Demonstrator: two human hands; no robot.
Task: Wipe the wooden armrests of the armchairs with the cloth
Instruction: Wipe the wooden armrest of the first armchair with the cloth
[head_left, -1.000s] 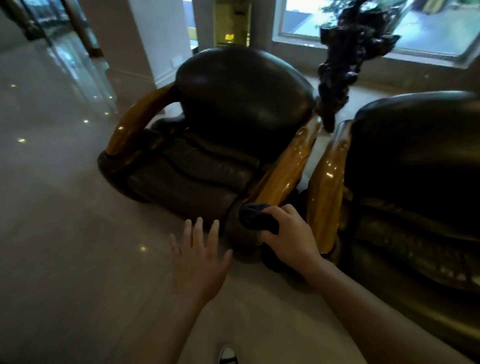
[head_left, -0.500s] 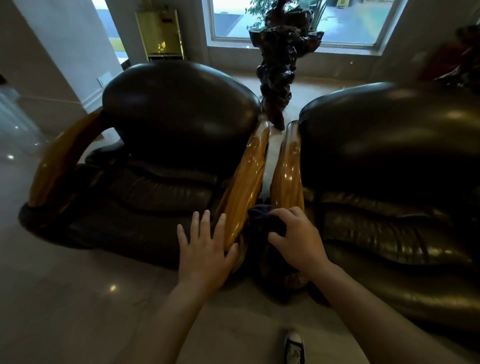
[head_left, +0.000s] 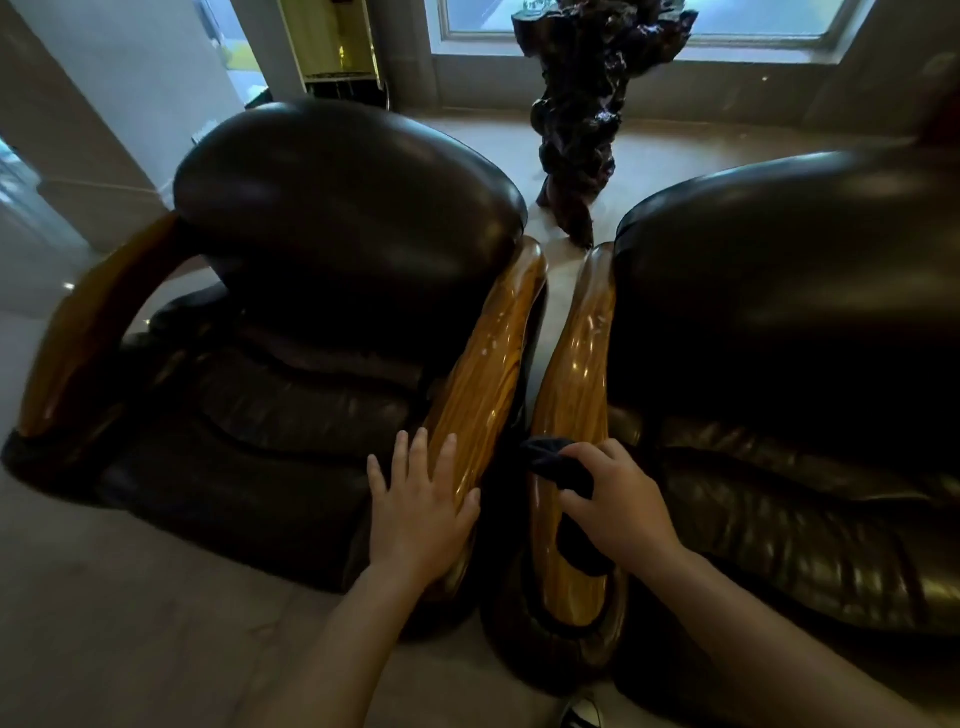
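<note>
Two dark leather armchairs stand side by side, the left armchair (head_left: 322, 291) and the right armchair (head_left: 779, 322). Their glossy wooden armrests almost touch in the middle. My left hand (head_left: 415, 514) lies flat, fingers spread, on the front of the left chair's right armrest (head_left: 488, 374). My right hand (head_left: 618, 509) presses a dark cloth (head_left: 556, 462) onto the front part of the right chair's left armrest (head_left: 576, 384). The left chair's far armrest (head_left: 78, 332) curves along its left side.
A dark, gnarled wooden sculpture (head_left: 587, 109) stands on the floor behind the gap between the chairs, under a window (head_left: 649, 21). Polished pale floor (head_left: 130, 623) spreads to the left and front. The tip of my shoe (head_left: 582, 714) shows at the bottom.
The view swung left to right and closer. My right hand carried the cloth from the left chair's armrest to the right chair's armrest. My left hand came down onto the left chair's armrest.
</note>
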